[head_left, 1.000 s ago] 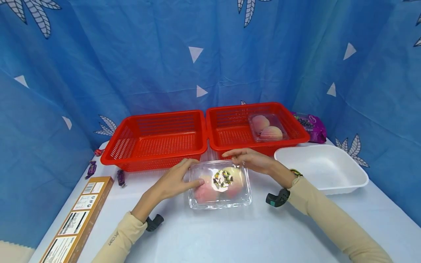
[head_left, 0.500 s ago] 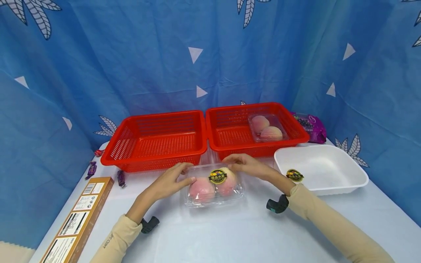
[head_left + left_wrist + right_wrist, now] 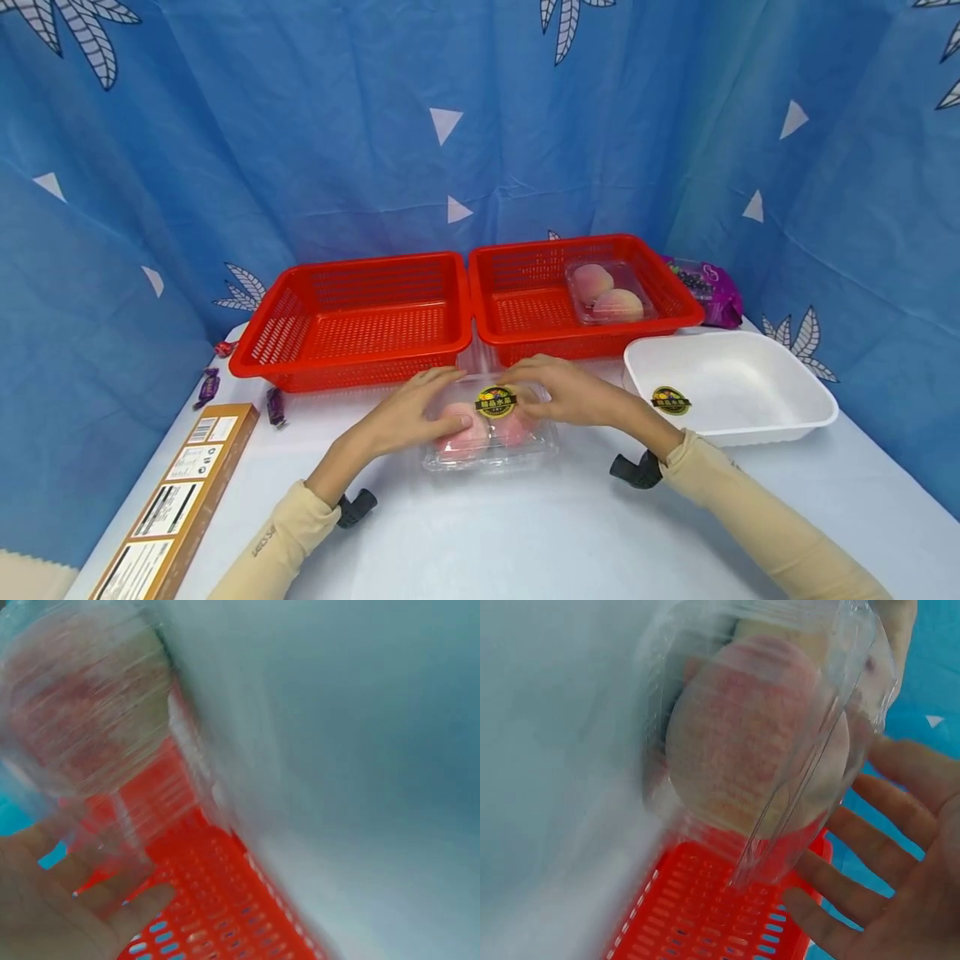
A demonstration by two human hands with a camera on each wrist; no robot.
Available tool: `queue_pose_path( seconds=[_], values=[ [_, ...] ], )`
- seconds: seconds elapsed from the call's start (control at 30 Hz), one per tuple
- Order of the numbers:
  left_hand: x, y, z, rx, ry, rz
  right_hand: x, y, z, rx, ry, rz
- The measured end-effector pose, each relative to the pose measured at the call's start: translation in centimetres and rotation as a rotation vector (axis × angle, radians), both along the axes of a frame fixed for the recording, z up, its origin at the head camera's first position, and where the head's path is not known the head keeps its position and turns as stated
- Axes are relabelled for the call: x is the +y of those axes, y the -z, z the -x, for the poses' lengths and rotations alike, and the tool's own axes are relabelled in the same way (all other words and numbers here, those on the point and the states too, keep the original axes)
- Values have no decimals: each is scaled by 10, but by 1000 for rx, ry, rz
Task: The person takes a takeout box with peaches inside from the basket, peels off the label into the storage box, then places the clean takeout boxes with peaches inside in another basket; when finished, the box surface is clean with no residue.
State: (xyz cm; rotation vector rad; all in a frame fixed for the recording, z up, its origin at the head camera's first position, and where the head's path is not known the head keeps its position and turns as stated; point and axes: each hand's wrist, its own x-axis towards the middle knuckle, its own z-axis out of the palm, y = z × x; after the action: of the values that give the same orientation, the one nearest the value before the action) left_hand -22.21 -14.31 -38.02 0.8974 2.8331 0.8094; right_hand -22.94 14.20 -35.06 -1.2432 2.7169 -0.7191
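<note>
Got the clear peach pack (image 3: pixel 491 435) right between both hands on my feed, just this side of where the two red baskets (image 3: pixel 375 371) meet. My left hand (image 3: pixel 412 415) is spread along its left end, thumb over the top. My right hand (image 3: pixel 573 392) is spread too, at the right end. Can't tell if it's touching the table (image 3: pixel 480 533).

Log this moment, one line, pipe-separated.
left hand: at clear peach box | right hand: at same box | right red basket: second peach box | white tray: label
</note>
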Motion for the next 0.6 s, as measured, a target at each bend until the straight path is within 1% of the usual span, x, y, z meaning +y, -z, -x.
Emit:
queue_pose_path(
  seconds=[0.1,0.27,0.37,0.53,0.6],
  values=[
    [3,1,2,-30,11,-3,-3,1,-1,73,-14,0],
    [4,1,2,-33,17,-25,-4,5,1,205,-52,25],
    [4,0,2,-38,24,-37,-3,9,3,263,-66,37],
    [4,0,2,-51,31,-48,-4,15,4,308,-60,101],
    [3,0,2,-50,30,-49,-7,16,4,277,-53,139]
  ],
)
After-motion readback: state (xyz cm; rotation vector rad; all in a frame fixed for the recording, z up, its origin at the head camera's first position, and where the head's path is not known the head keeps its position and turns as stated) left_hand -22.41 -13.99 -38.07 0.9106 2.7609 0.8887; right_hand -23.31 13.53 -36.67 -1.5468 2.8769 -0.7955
